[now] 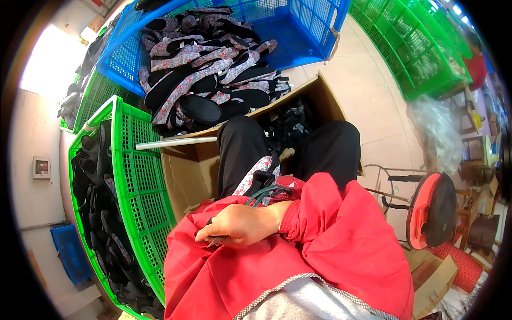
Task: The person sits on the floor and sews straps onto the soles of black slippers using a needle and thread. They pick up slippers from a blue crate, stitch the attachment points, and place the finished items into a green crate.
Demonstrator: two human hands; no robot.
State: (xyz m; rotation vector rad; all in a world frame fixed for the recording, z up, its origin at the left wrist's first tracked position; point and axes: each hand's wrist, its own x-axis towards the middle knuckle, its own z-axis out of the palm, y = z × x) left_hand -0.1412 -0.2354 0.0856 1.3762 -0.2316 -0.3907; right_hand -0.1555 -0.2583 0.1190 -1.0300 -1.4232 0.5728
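Observation:
My right hand (237,224) reaches across my lap from its red cuff, fingers curled closed. A small dark tip and a thin greyish piece show at its fingers, too little to name what it holds. My left hand is not visible. Just beyond the right hand, a floral shoe (252,178) with black lining lies between my knees, partly covered by my clothing. A dark green cord (266,193) loops beside it, near a red piece with white marks (289,184).
A blue crate (120,61) ahead holds heaped floral and black shoes (200,109). Between them and me stands a cardboard box (184,168) with black items, crossed by a white rod (176,142). A green crate (141,176) of dark shoes stands left; a round-seated stool (434,210) is right.

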